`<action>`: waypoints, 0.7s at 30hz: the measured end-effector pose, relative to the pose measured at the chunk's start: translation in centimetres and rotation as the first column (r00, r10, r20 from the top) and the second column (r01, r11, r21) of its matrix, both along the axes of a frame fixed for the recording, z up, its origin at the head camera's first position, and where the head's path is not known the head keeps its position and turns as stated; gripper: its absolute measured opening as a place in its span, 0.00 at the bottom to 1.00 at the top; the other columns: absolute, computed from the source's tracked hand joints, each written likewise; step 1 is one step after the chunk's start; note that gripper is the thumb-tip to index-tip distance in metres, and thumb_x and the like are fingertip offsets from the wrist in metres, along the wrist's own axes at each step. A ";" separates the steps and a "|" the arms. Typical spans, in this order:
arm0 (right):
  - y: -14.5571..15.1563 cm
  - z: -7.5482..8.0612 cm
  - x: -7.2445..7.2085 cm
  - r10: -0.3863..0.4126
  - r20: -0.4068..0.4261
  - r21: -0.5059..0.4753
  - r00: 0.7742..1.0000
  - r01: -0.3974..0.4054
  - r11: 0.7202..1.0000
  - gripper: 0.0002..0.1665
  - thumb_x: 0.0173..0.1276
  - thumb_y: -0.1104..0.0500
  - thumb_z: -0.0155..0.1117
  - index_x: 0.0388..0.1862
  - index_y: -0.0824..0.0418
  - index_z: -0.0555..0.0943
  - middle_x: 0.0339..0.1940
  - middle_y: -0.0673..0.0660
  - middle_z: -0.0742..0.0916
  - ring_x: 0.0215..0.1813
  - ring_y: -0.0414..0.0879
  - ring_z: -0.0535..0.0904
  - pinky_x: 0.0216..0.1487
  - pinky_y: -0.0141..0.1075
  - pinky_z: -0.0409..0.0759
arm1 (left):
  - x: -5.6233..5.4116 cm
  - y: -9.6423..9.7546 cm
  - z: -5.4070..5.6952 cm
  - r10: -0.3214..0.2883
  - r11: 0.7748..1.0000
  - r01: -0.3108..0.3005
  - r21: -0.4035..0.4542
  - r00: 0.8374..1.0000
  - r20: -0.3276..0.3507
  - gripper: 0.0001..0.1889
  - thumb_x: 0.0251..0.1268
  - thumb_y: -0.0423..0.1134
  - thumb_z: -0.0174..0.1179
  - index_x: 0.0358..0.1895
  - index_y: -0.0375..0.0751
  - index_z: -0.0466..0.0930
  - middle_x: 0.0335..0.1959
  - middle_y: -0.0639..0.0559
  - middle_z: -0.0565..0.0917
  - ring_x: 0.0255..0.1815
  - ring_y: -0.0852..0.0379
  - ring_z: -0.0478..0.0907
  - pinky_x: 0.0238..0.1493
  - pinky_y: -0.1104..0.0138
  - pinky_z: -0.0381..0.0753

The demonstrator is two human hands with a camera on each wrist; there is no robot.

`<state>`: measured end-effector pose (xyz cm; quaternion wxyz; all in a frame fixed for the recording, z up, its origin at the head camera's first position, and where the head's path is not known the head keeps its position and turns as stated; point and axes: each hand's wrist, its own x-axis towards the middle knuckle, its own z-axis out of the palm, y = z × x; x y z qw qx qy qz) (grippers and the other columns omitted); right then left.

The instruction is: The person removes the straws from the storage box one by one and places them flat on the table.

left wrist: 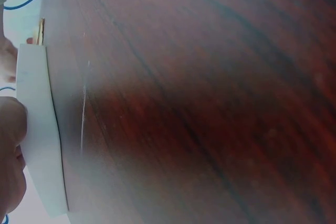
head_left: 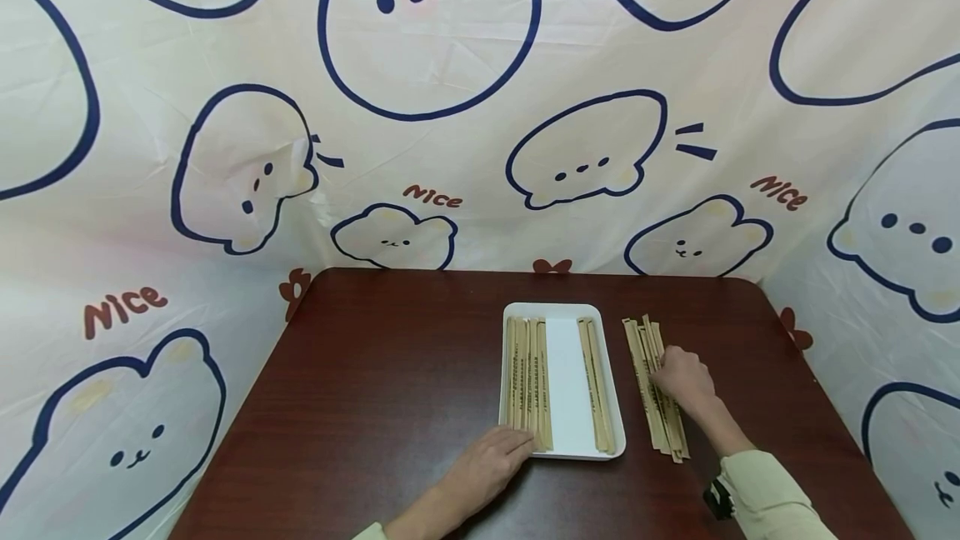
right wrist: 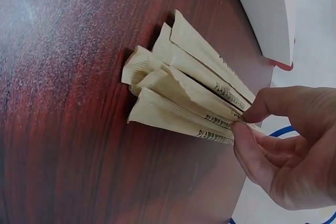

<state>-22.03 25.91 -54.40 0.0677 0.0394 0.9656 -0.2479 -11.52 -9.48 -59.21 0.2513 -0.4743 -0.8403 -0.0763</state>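
Note:
A white rectangular tray lies on the table with paper-wrapped straws inside: a wide row along its left side and a narrower row along the right. My left hand holds the tray's near left corner, fingers over the rim by the straw ends. In the left wrist view its fingertips meet the tray's outer wall. Right of the tray, a loose pile of wrapped straws lies slightly fanned. Thumb and index finger of my right hand pinch a wrapped straw in that pile.
Dark brown wood-grain table carries the tray and the pile. Light cloth with cartoon bears hangs behind and at both sides. A dark band sits at the right wrist.

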 end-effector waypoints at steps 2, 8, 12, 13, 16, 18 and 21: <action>0.1 -0.1 0.1 -0.003 -0.004 0.004 1.000 0.003 1.000 0.22 0.57 0.66 0.58 0.14 0.52 0.58 0.13 0.46 0.59 0.17 0.39 0.53 0.17 0.31 0.53 | 0.0 0.0 0.0 -0.002 1.000 0.002 0.002 1.000 0.005 0.17 0.57 0.30 0.62 0.52 0.37 0.84 0.51 0.46 0.85 0.53 0.55 0.82 0.59 0.62 0.79; 0.3 -0.5 0.2 0.003 -0.009 0.019 1.000 -0.002 1.000 0.23 0.56 0.67 0.58 0.13 0.52 0.58 0.13 0.45 0.59 0.17 0.39 0.53 0.17 0.31 0.53 | 0.0 0.0 0.0 -0.004 1.000 0.004 0.006 1.000 0.005 0.17 0.59 0.31 0.56 0.52 0.37 0.84 0.51 0.46 0.85 0.52 0.55 0.82 0.59 0.62 0.79; 0.4 -0.6 0.2 0.005 0.006 0.023 1.000 -0.005 1.000 0.23 0.56 0.67 0.58 0.12 0.51 0.58 0.12 0.45 0.60 0.16 0.39 0.54 0.16 0.31 0.53 | 0.0 0.0 0.0 -0.006 1.000 0.006 0.010 1.000 0.002 0.17 0.58 0.31 0.57 0.52 0.37 0.84 0.51 0.46 0.85 0.52 0.55 0.82 0.59 0.62 0.79; 0.4 -0.6 0.1 0.005 0.008 0.025 1.000 -0.005 1.000 0.23 0.57 0.67 0.58 0.12 0.51 0.58 0.12 0.45 0.60 0.16 0.39 0.54 0.16 0.31 0.54 | 0.0 0.0 0.0 -0.007 1.000 0.007 0.012 1.000 0.001 0.17 0.58 0.31 0.57 0.52 0.37 0.84 0.51 0.46 0.85 0.52 0.55 0.83 0.59 0.62 0.79; 0.4 -0.5 0.0 0.004 0.011 0.031 1.000 -0.004 0.999 0.22 0.57 0.66 0.57 0.12 0.51 0.58 0.12 0.45 0.60 0.16 0.39 0.54 0.16 0.31 0.54 | 0.0 0.0 -0.1 -0.012 1.000 0.012 0.020 1.000 -0.005 0.17 0.57 0.30 0.59 0.51 0.37 0.84 0.51 0.46 0.85 0.51 0.55 0.83 0.59 0.63 0.79; 0.4 -0.4 0.0 0.003 0.002 0.043 1.000 -0.003 0.999 0.21 0.57 0.66 0.57 0.12 0.52 0.59 0.11 0.46 0.61 0.16 0.40 0.55 0.16 0.32 0.54 | -0.1 0.0 -0.1 -0.014 1.000 0.014 0.025 1.000 -0.006 0.17 0.57 0.30 0.60 0.51 0.37 0.84 0.51 0.46 0.85 0.51 0.55 0.83 0.59 0.63 0.79; 0.2 0.0 -0.1 0.007 -0.017 0.051 1.000 -0.006 0.999 0.21 0.57 0.67 0.56 0.13 0.53 0.59 0.12 0.46 0.60 0.17 0.40 0.54 0.16 0.33 0.54 | -0.1 0.0 -0.1 -0.013 1.000 0.013 0.021 1.000 -0.001 0.17 0.57 0.30 0.61 0.52 0.37 0.84 0.51 0.46 0.85 0.52 0.55 0.82 0.59 0.62 0.79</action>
